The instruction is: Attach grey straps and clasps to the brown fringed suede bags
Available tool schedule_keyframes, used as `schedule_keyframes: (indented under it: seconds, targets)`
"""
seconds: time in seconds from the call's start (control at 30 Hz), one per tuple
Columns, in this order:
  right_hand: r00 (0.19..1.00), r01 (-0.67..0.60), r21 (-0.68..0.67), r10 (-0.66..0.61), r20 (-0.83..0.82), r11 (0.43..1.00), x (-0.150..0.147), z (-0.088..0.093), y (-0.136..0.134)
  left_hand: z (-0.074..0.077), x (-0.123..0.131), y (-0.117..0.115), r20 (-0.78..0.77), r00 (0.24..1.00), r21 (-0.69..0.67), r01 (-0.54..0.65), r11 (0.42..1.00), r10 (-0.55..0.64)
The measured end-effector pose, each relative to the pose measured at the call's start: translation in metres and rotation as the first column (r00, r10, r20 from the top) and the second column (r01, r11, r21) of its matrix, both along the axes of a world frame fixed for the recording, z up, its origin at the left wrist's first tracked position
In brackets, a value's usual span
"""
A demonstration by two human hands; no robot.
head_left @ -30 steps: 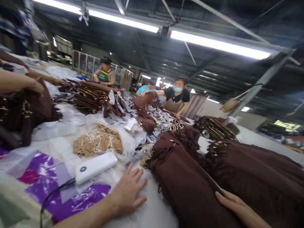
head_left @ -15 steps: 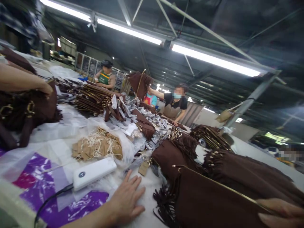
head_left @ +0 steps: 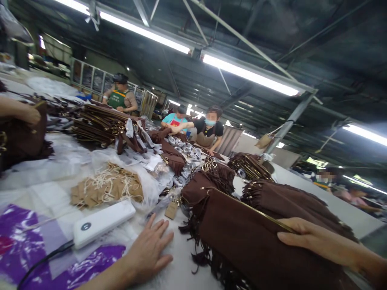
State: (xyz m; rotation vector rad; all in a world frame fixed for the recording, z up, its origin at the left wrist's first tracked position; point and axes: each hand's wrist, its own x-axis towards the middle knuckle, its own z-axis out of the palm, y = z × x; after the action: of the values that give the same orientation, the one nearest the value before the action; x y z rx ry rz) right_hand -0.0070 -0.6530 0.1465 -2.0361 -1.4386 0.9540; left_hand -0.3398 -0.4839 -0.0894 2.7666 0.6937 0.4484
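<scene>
My left hand (head_left: pixel 149 245) lies flat with fingers spread on the white table, holding nothing. Just beyond its fingertips is a small tan tag (head_left: pixel 171 209). At the right, my right hand (head_left: pixel 302 233) pinches the gold zipper edge of a dark brown fringed bag (head_left: pixel 256 241). The bag lies along the table's front right, its black-brown fringe hanging toward my left hand. A white power bank (head_left: pixel 104 223) with a black cable rests left of my left hand. Behind it, tan tags with white strings (head_left: pixel 109 187) fill a clear plastic bag.
More brown bags (head_left: pixel 296 201) lie behind the held one. A stack of brown zippered bags (head_left: pixel 98 123) stands back left. Another person's hand (head_left: pixel 30 114) holds a brown bag at the left edge. Across the table, a masked person (head_left: pixel 208 131) reaches over brown pieces. Purple plastic (head_left: pixel 24 241) lies front left.
The view has shifted to the right, and more of my right hand and forearm shows at the zipper edge. The masked person has lowered the raised brown bag to the table.
</scene>
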Motion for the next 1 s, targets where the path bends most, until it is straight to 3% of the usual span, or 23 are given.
schedule_keyframes:
  seconds: [0.1, 0.27, 0.53, 0.8, 1.0]
  targets:
    - [0.994, -0.028, -0.084, 0.019, -0.108, 0.996, 0.001, 0.002, -0.004, 0.001, 0.0, 0.001, 0.001, 1.0, -0.001, 0.01, 1.0, -0.01]
    - [0.962, 0.115, -0.021, -0.116, -0.247, 0.993, -0.003, 0.002, -0.005, -0.007, 0.002, 0.008, 0.021, 1.0, 0.046, 0.017, 0.999, -0.018]
    - [0.882, 0.289, -0.047, -0.286, -0.374, 0.956, 0.009, -0.017, 0.012, -0.027, 0.006, 0.024, 0.075, 0.995, 0.164, 0.058, 0.985, -0.071]
    - [0.886, 0.317, -0.082, -0.326, -0.33, 0.945, -0.002, -0.016, 0.02, -0.027, 0.005, 0.024, 0.102, 0.993, 0.187, 0.045, 0.981, -0.065]
    - [0.901, 0.413, -0.071, -0.419, -0.115, 0.908, -0.026, -0.016, 0.053, -0.025, 0.006, 0.024, 0.055, 0.996, 0.192, 0.052, 0.98, -0.064]
